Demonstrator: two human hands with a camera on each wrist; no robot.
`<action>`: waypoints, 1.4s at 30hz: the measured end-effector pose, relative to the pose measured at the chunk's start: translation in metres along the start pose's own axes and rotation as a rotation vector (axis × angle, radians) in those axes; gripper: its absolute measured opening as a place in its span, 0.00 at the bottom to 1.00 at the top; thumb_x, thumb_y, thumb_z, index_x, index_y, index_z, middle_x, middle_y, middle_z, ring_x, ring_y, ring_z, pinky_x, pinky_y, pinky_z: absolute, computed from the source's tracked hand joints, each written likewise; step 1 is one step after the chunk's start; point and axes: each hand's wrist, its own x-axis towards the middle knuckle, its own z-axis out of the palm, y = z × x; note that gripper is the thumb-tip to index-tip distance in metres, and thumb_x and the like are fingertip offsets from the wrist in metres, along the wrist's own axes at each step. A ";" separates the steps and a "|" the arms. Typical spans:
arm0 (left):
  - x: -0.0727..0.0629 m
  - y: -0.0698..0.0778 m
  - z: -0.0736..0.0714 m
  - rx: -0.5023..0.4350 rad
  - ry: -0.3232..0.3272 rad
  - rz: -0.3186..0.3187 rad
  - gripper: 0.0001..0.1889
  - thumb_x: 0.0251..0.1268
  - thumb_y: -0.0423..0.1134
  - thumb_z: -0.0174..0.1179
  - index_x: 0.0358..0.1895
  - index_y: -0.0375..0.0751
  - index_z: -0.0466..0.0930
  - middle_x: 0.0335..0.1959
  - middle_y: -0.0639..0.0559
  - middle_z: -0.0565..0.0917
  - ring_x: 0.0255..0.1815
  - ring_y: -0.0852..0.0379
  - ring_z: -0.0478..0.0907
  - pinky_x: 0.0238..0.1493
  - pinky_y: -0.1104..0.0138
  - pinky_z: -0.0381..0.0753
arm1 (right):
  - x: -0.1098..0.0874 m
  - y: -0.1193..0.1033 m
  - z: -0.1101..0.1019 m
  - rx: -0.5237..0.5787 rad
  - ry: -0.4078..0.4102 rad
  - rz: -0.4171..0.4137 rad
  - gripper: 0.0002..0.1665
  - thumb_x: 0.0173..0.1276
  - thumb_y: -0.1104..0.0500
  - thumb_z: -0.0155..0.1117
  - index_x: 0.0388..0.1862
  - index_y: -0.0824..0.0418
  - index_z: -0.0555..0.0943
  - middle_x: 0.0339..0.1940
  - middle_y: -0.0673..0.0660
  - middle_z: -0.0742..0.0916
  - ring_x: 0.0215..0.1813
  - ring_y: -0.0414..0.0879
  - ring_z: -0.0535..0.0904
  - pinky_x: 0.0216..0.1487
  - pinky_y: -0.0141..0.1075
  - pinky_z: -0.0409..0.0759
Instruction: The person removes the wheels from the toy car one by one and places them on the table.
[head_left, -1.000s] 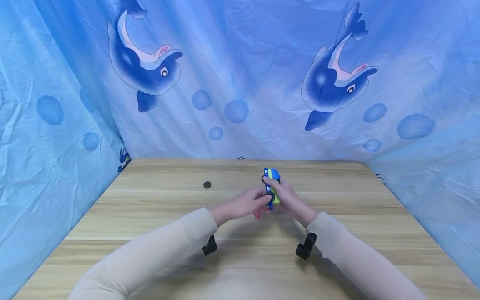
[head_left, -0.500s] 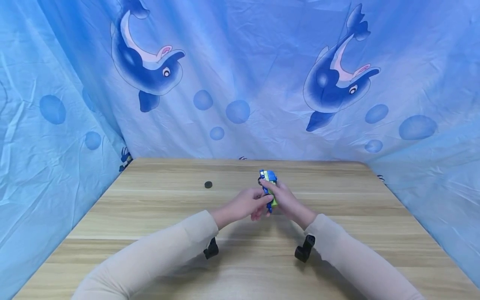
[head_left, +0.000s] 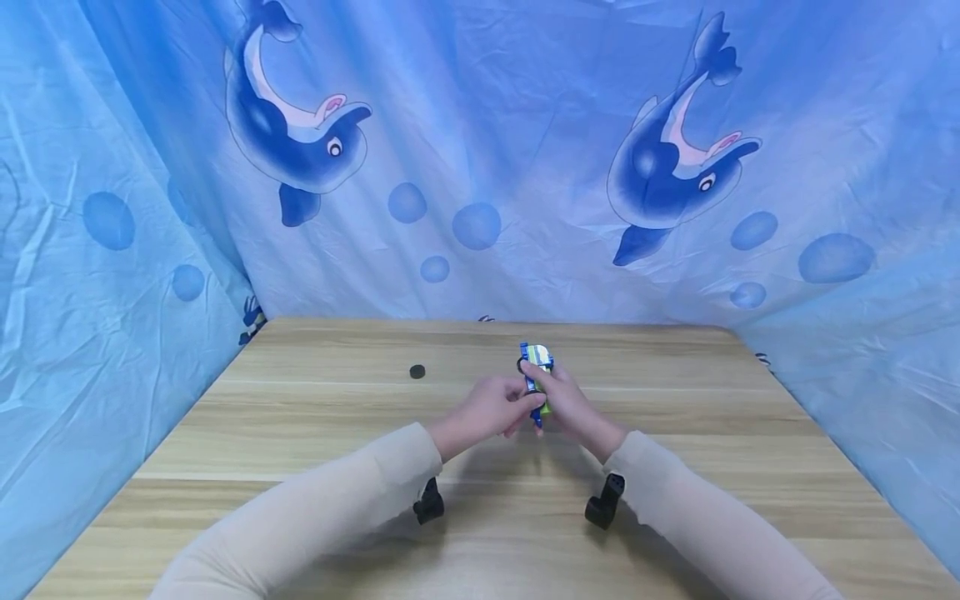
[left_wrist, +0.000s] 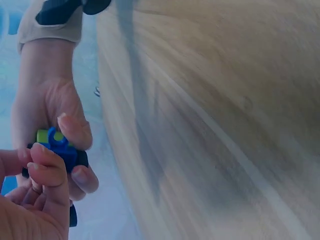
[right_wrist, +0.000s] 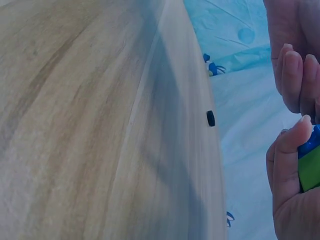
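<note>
A blue and green toy car [head_left: 538, 355] with black wheels is held up between both hands over the table. My right hand [head_left: 573, 406] grips its body from the right, thumb laid along the wheeled side. At the car's near end, my left hand [head_left: 495, 407] pinches it with the thumb by the near wheel, which is mostly covered. In the left wrist view, the car's blue end [left_wrist: 67, 156] shows a small loop, with left fingertips against it. Only the green body [right_wrist: 311, 167] and a bit of blue appear in the right wrist view.
A small black disc, like a loose wheel [head_left: 417, 372], lies on the wooden table [head_left: 315, 400] to the left of the hands. Behind the table's far edge hangs a blue curtain [head_left: 525, 275] printed with dolphins. Dark wrist cameras hang beneath both sleeves.
The toy car has shifted slightly left and toward me, and its top has tilted to catch more light. Both hands keep their hold; the black disc stays on the table.
</note>
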 end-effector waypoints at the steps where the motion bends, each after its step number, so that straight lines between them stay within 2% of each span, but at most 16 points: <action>1: 0.000 0.001 0.001 0.007 0.006 -0.009 0.22 0.71 0.52 0.54 0.26 0.35 0.76 0.09 0.54 0.72 0.14 0.54 0.72 0.19 0.70 0.66 | 0.000 0.000 0.000 0.003 0.001 0.005 0.27 0.76 0.44 0.49 0.59 0.64 0.61 0.28 0.50 0.82 0.24 0.42 0.78 0.14 0.32 0.73; 4: 0.000 0.002 0.002 0.018 0.020 -0.033 0.23 0.72 0.52 0.54 0.29 0.34 0.77 0.09 0.53 0.72 0.17 0.47 0.76 0.18 0.70 0.65 | 0.002 0.001 0.000 0.022 0.014 0.027 0.27 0.77 0.44 0.49 0.59 0.64 0.61 0.26 0.51 0.82 0.21 0.43 0.78 0.13 0.33 0.73; 6: 0.001 0.003 0.002 0.027 0.030 -0.044 0.23 0.72 0.52 0.53 0.28 0.35 0.77 0.09 0.53 0.72 0.18 0.47 0.75 0.18 0.70 0.65 | 0.003 0.001 0.001 0.027 0.030 0.038 0.28 0.76 0.43 0.49 0.60 0.64 0.60 0.27 0.51 0.82 0.21 0.43 0.78 0.13 0.32 0.73; 11: 0.002 0.003 0.002 0.023 0.039 -0.072 0.22 0.73 0.52 0.52 0.22 0.41 0.72 0.09 0.53 0.73 0.14 0.57 0.71 0.20 0.70 0.69 | 0.005 0.002 0.003 0.017 0.079 0.064 0.29 0.76 0.43 0.49 0.59 0.65 0.63 0.29 0.52 0.81 0.21 0.43 0.77 0.14 0.33 0.73; 17: 0.003 0.002 0.000 0.007 0.045 -0.070 0.21 0.73 0.49 0.53 0.21 0.42 0.72 0.09 0.53 0.73 0.14 0.58 0.73 0.20 0.70 0.72 | 0.008 0.007 0.005 -0.031 0.157 0.065 0.27 0.76 0.44 0.50 0.56 0.66 0.67 0.26 0.55 0.80 0.21 0.45 0.77 0.14 0.34 0.74; 22: 0.003 -0.004 -0.005 -0.048 0.015 -0.063 0.21 0.74 0.46 0.53 0.22 0.37 0.75 0.09 0.53 0.73 0.12 0.58 0.73 0.20 0.68 0.77 | 0.011 0.011 0.005 -0.058 0.227 0.071 0.29 0.74 0.44 0.52 0.58 0.66 0.65 0.27 0.57 0.80 0.23 0.47 0.78 0.13 0.36 0.76; 25: 0.004 -0.007 -0.011 -0.116 -0.020 -0.062 0.21 0.76 0.44 0.50 0.25 0.32 0.76 0.12 0.52 0.74 0.12 0.58 0.74 0.23 0.61 0.83 | 0.009 0.012 0.002 -0.047 0.243 0.104 0.30 0.73 0.42 0.54 0.61 0.62 0.63 0.29 0.57 0.81 0.26 0.49 0.80 0.16 0.37 0.78; 29: 0.007 -0.008 -0.017 -0.170 -0.054 -0.049 0.20 0.78 0.42 0.44 0.33 0.28 0.77 0.19 0.45 0.78 0.15 0.58 0.75 0.28 0.56 0.86 | 0.007 0.010 -0.006 -0.037 0.186 0.152 0.33 0.72 0.40 0.54 0.62 0.62 0.64 0.30 0.58 0.83 0.30 0.50 0.83 0.24 0.40 0.84; 32: 0.008 -0.010 -0.021 -0.177 -0.043 -0.042 0.19 0.78 0.40 0.45 0.37 0.26 0.77 0.26 0.39 0.81 0.18 0.58 0.77 0.31 0.57 0.87 | 0.007 0.007 -0.010 -0.017 0.112 0.185 0.33 0.72 0.40 0.55 0.63 0.61 0.65 0.33 0.60 0.84 0.32 0.51 0.84 0.32 0.41 0.87; 38: 0.006 -0.018 -0.032 -0.110 0.006 -0.046 0.19 0.75 0.45 0.50 0.35 0.31 0.79 0.25 0.46 0.79 0.24 0.53 0.82 0.36 0.63 0.85 | 0.006 0.005 -0.017 0.017 0.032 0.216 0.33 0.73 0.41 0.54 0.66 0.59 0.61 0.36 0.61 0.83 0.35 0.50 0.85 0.40 0.43 0.87; 42: 0.005 -0.027 -0.038 -0.074 0.021 -0.063 0.17 0.74 0.48 0.52 0.34 0.36 0.78 0.32 0.41 0.81 0.27 0.52 0.84 0.39 0.63 0.84 | 0.006 0.005 -0.020 0.026 -0.008 0.225 0.33 0.74 0.43 0.53 0.68 0.60 0.60 0.38 0.61 0.83 0.40 0.51 0.84 0.47 0.45 0.86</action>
